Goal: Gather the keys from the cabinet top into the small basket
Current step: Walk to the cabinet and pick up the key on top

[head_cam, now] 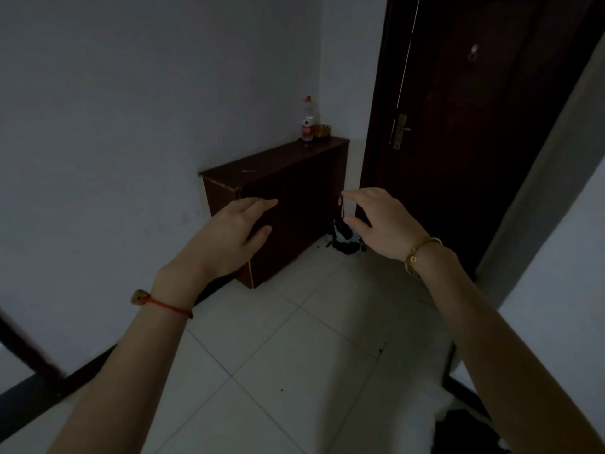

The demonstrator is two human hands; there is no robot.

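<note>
Two hands, left hand (pixel 234 229) loose and empty, right hand (pixel 376 221) apparently pinching something small, reach toward the cabinet (pixel 278 165), likely for its key (pixel 248 171).

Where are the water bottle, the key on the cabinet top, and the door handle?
bottle (pixel 307 121): head view, on its red label.
key (pixel 248 171): head view, on the small pale metal piece near the cabinet's near end.
handle (pixel 400 132): head view, on its brass plate.
</note>
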